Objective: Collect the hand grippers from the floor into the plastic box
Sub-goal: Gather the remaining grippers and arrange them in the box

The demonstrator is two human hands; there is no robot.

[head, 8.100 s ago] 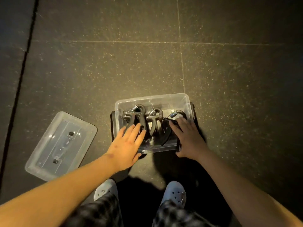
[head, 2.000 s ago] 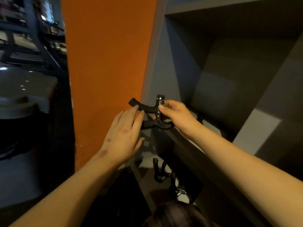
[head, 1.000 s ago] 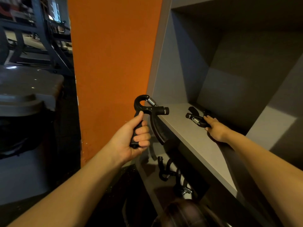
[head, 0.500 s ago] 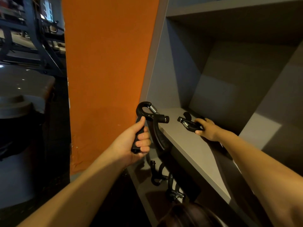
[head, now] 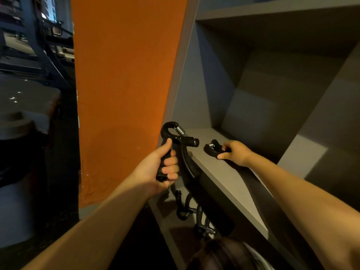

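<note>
The left hand [head: 163, 166] grips one handle of a black hand gripper with a steel coil spring [head: 181, 142], held upright beside a tall orange panel [head: 124, 84]; the right hand [head: 234, 152] holds a second black hand gripper [head: 211, 151] on or just over the grey shelf board [head: 224, 178]; more black grippers [head: 182, 211] lie on the shelf below.

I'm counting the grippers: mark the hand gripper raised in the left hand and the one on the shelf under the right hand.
Raised hand gripper [head: 185, 140]: head view, on its crossbar.
Shelf hand gripper [head: 212, 152]: head view, on its curved black handle.
</note>
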